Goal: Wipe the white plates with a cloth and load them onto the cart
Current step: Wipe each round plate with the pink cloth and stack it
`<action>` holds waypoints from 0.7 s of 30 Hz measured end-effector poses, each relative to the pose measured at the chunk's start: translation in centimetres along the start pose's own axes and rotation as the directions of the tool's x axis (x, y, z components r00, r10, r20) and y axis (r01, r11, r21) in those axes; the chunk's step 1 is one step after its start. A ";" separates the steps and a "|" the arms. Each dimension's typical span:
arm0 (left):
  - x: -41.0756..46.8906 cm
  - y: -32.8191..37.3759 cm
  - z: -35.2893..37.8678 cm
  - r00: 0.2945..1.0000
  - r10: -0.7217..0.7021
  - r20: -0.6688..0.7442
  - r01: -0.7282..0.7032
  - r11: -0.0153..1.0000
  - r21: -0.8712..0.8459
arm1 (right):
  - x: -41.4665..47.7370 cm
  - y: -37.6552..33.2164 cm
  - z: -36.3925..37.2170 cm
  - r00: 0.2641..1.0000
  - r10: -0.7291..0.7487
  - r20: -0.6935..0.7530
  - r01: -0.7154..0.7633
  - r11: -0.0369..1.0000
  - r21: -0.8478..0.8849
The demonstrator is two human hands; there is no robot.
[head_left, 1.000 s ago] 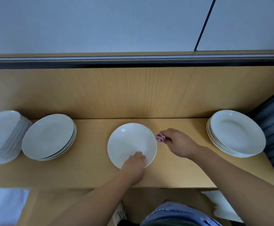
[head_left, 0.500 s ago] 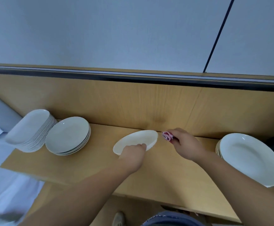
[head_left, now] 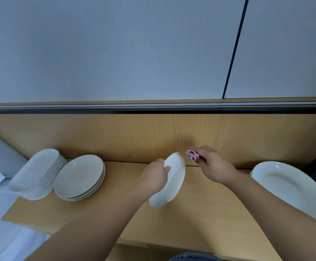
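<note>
No text, label, brand, number or sign can be read anywhere in view.
</note>
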State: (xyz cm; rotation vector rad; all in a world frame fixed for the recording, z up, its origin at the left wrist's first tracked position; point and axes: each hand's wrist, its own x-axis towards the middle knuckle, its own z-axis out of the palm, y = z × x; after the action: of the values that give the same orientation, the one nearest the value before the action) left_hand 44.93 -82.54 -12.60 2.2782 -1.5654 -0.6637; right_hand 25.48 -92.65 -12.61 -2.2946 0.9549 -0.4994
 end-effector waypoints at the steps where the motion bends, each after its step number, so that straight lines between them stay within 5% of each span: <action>1: 0.1 -0.1 0.1 1.000 -0.003 -0.003 0.003 1.000 -0.013 | 0.1 0.0 0.2 1.000 -0.005 0.006 0.005 1.000 -0.006; 12: 1.1 -4.7 -1.9 0.996 0.009 -0.091 -0.023 0.986 -0.164 | 2.5 -1.3 2.6 0.999 -0.004 0.033 0.006 0.998 -0.067; 21: 1.6 -13.0 -2.1 0.989 -0.076 0.127 0.102 0.973 -0.209 | 6.7 -3.5 8.0 0.978 -0.078 0.193 0.107 0.983 -0.148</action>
State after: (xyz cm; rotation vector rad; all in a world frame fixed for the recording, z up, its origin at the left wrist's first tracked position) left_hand 56.87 -79.34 -17.46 2.1924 -1.3717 -0.9586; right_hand 36.06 -92.55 -15.55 -2.4859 0.8234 -0.2476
